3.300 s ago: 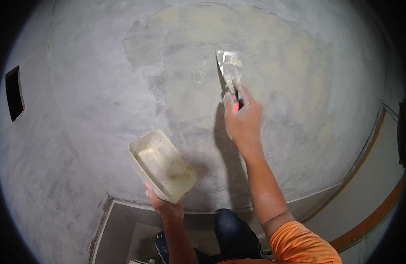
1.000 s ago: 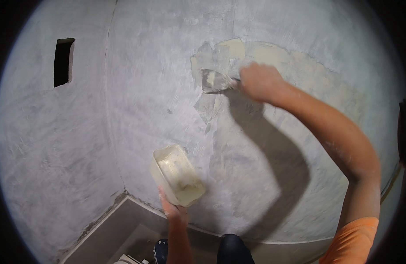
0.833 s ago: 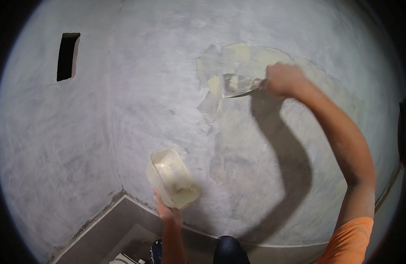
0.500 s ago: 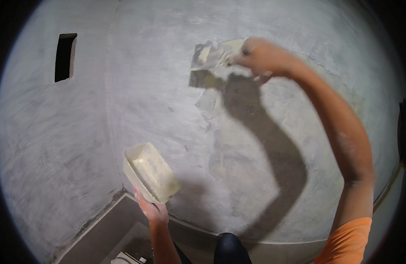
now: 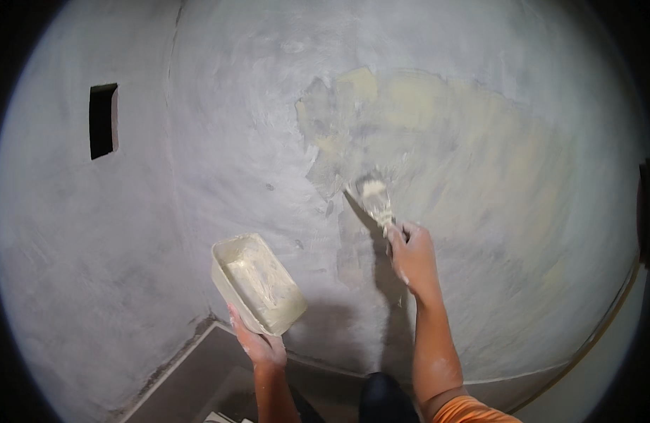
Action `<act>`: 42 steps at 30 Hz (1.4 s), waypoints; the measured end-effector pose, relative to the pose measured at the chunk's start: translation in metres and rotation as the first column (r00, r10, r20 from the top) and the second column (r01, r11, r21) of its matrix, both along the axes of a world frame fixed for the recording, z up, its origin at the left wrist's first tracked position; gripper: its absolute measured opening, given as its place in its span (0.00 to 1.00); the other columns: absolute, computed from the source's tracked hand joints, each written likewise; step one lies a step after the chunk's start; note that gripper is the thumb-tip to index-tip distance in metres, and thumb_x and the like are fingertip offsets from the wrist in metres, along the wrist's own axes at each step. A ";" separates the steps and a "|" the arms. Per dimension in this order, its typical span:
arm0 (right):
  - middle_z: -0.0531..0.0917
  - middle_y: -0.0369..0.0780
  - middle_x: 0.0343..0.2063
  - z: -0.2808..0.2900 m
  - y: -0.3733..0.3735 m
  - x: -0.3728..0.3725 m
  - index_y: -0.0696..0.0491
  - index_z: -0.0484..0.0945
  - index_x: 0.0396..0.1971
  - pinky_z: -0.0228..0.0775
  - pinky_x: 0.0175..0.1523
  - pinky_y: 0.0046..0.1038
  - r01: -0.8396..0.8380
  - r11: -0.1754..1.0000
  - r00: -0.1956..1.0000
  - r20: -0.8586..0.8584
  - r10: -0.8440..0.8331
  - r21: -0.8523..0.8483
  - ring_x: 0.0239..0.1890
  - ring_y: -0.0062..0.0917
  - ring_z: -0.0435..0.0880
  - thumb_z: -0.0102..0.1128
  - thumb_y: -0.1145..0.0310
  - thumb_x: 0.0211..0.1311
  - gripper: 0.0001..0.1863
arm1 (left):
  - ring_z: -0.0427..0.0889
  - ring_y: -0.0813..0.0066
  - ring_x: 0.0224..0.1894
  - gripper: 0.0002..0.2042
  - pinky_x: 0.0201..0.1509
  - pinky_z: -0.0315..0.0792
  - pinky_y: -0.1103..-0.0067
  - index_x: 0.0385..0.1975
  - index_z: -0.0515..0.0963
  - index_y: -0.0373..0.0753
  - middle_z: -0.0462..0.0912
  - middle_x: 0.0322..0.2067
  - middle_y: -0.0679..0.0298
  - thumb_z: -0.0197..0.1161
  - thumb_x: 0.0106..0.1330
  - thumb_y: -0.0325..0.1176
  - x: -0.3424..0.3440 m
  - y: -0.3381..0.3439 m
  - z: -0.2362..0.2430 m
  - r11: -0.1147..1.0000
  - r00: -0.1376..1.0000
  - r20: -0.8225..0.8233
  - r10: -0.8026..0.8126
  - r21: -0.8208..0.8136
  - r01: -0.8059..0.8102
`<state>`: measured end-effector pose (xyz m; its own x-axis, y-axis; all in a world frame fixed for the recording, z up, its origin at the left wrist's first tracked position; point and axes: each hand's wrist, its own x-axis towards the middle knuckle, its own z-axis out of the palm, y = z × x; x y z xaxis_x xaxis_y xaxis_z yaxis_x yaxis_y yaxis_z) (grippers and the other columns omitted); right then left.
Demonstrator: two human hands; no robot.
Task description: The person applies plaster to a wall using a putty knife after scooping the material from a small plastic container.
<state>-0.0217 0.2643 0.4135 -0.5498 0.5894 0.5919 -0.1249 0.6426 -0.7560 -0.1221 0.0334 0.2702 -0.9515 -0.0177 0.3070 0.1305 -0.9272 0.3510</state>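
My left hand (image 5: 258,347) is wrapped around the lower end of a rectangular cream plastic tub (image 5: 290,314), tilted so that its inside shows pale putty smears. In my right hand (image 5: 414,259) is a putty knife (image 5: 373,199), gripped by its handle. Its blade points up and left, with a pale lump of putty on it. The blade is at or close to the grey wall (image 5: 247,141); contact cannot be told. Above and right of the knife, a broad yellowish putty patch (image 5: 473,134) covers the wall. White residue marks both hands.
A dark rectangular opening (image 5: 103,121) is cut into the left wall, beside the corner. Below runs a ledge (image 5: 191,374) along the wall's foot. My dark-clothed knee (image 5: 385,398) shows at the bottom. A dark object (image 5: 646,211) stands at the far right edge.
My right hand has come down from the upper wall with the putty knife, and its blade now points upward. The tub in my left hand sits slightly further right in view.
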 end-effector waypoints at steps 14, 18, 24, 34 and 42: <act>0.69 0.28 0.14 0.035 -0.024 -0.110 0.54 0.79 0.24 0.55 0.21 0.23 -0.471 0.768 0.856 -0.435 0.280 -0.433 0.16 0.14 0.66 0.63 0.57 0.72 0.18 | 0.72 0.60 0.66 0.30 0.67 0.71 0.61 0.71 0.61 0.41 0.67 0.68 0.60 0.48 0.79 0.55 0.028 -0.012 0.028 0.992 0.991 0.055 -0.120 -0.042 0.122; 0.71 0.29 0.16 -0.072 -0.027 -0.117 0.53 0.79 0.27 0.57 0.22 0.22 -0.404 0.750 0.907 -0.337 0.254 -0.523 0.18 0.12 0.68 0.60 0.55 0.73 0.18 | 0.72 0.61 0.66 0.30 0.67 0.71 0.59 0.71 0.61 0.42 0.68 0.68 0.60 0.49 0.78 0.56 0.014 -0.005 0.012 0.991 0.992 0.036 -0.123 0.049 0.122; 0.71 0.30 0.19 0.008 -0.022 -0.113 0.52 0.76 0.28 0.59 0.21 0.22 -0.638 0.525 0.770 -0.495 0.403 -0.564 0.18 0.15 0.67 0.56 0.55 0.74 0.17 | 0.71 0.61 0.67 0.29 0.66 0.71 0.57 0.71 0.62 0.44 0.68 0.68 0.61 0.50 0.78 0.56 0.002 -0.001 0.005 0.999 0.999 0.031 0.038 0.005 -0.038; 0.71 0.32 0.19 0.089 -0.016 -0.122 0.54 0.73 0.35 0.54 0.17 0.20 -0.759 0.374 0.646 -0.547 0.533 -0.532 0.15 0.15 0.65 0.54 0.67 0.74 0.07 | 0.76 0.59 0.60 0.29 0.56 0.74 0.58 0.66 0.67 0.50 0.72 0.63 0.64 0.53 0.74 0.61 0.006 -0.007 0.007 1.000 0.997 0.071 -0.013 -0.028 0.015; 0.71 0.30 0.18 -0.120 -0.061 -0.107 0.52 0.74 0.31 0.54 0.18 0.24 -0.645 0.268 0.739 -0.494 0.459 -0.716 0.14 0.15 0.64 0.57 0.59 0.74 0.14 | 0.74 0.59 0.61 0.28 0.56 0.74 0.58 0.66 0.66 0.50 0.71 0.63 0.63 0.53 0.74 0.60 0.009 -0.013 0.014 0.998 0.994 0.096 0.046 -0.041 -0.042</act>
